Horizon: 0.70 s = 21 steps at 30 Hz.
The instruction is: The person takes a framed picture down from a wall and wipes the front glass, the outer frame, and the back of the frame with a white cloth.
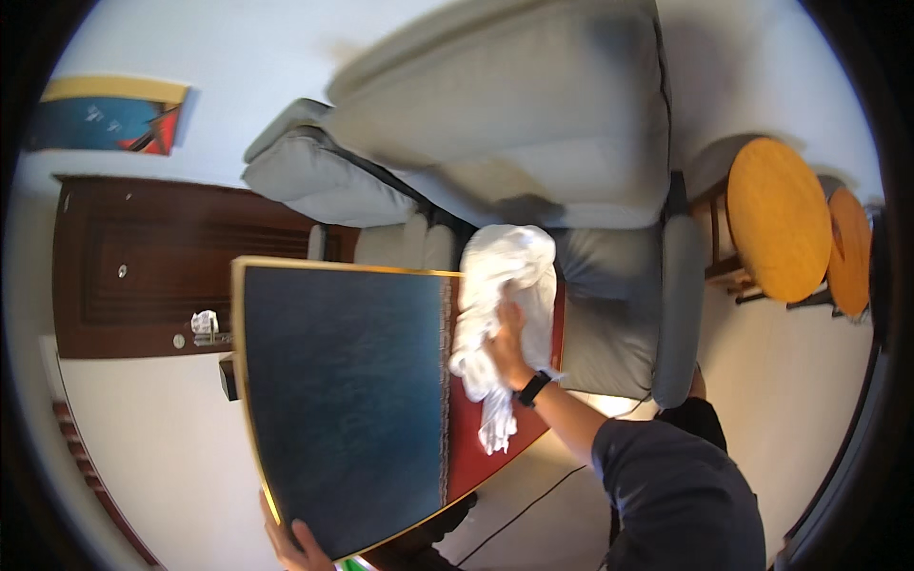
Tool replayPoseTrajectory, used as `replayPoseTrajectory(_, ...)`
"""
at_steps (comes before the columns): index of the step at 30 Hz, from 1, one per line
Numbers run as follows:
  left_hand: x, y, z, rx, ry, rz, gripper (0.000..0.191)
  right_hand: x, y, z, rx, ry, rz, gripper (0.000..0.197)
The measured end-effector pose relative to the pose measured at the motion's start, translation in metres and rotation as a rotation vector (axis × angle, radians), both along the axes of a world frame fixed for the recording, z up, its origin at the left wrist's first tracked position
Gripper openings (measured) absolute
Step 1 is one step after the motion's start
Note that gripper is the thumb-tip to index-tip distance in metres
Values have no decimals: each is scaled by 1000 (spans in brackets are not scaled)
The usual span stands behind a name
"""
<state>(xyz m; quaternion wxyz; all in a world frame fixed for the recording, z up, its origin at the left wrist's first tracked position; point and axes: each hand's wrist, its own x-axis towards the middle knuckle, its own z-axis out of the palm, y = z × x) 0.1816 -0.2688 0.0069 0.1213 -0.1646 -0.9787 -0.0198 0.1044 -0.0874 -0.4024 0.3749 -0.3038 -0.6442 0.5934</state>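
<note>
A large framed picture [350, 385] with a thin gold frame is held up in front of me. Most of its face is dark blue, and a rough seam divides that from a red part [468, 435]. My left hand [296, 542] grips the picture's lower left corner, thumb over the front and fingers behind the frame. Against the red part, my right hand [510, 342] holds a bunched white cloth [493, 285] under its palm. One end of the cloth hangs down loosely. The cloth hides part of the picture's right side. A black watch [534, 389] circles my right wrist.
A grey sofa [500, 128] stands close behind the picture, its armrest [678, 307] to the right. Round wooden stools [778, 221] are at the far right. A dark cable [525, 512] crosses the floor. At left are a brown door [157, 250] and a wall picture [107, 118].
</note>
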Motion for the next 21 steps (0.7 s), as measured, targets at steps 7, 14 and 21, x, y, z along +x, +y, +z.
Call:
replayPoseTrajectory(7,-25,0,-14,-105,-70,197,56,53,-48,-245,-635,-187,-44,61)
replayPoseTrajectory(14,-18,-12,-23,-214,-19,228,56,138,-193,-49,-604,-192,321,44)
replayPoseTrajectory(21,11,-6,-18,-140,84,273,50,79,-82,39,-205,-9,597,58)
